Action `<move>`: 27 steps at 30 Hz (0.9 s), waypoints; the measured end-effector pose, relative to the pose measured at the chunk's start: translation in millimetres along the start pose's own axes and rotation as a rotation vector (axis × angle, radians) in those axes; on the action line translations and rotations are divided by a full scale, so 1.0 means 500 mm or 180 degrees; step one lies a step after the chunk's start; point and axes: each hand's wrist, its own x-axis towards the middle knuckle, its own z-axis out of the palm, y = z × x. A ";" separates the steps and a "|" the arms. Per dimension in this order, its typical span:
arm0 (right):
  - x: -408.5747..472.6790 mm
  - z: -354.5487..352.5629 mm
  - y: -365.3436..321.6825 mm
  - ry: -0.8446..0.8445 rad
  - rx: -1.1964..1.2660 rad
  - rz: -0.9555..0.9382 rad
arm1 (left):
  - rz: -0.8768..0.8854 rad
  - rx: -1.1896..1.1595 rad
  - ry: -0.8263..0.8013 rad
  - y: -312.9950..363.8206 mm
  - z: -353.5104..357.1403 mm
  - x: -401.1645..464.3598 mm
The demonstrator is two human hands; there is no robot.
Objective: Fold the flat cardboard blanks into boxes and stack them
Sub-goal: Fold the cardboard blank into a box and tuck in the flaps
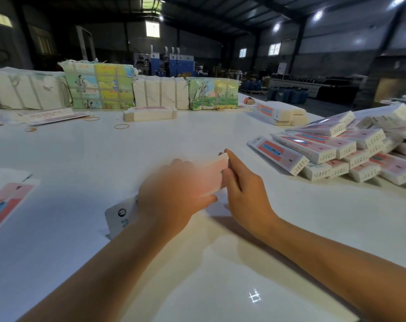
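Note:
A long pink and white cardboard box point(212, 175) lies across the middle of the white table point(104, 159), partly folded. My left hand point(171, 194) is wrapped over its middle, blurred by motion. My right hand point(243, 194) grips its far right end, thumb and fingers pinching the end flap. The box's white hang-tab end point(121, 216) sticks out past my left wrist. To the right sits a heap of folded boxes point(336, 154), stacked loosely in rows. A flat blank point(6, 203) lies at the left edge.
A stack of flat blanks point(150, 113) sits at the table's middle back, with rubber bands point(121, 126) near it. Strapped bundles of printed cardboard point(99, 86) line the far edge. More blanks point(281, 113) lie at the back right.

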 end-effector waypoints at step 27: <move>0.024 -0.023 0.055 -0.1103 -0.2010 -0.1179 | 0.1035 0.0649 0.0101 -0.070 -0.003 0.012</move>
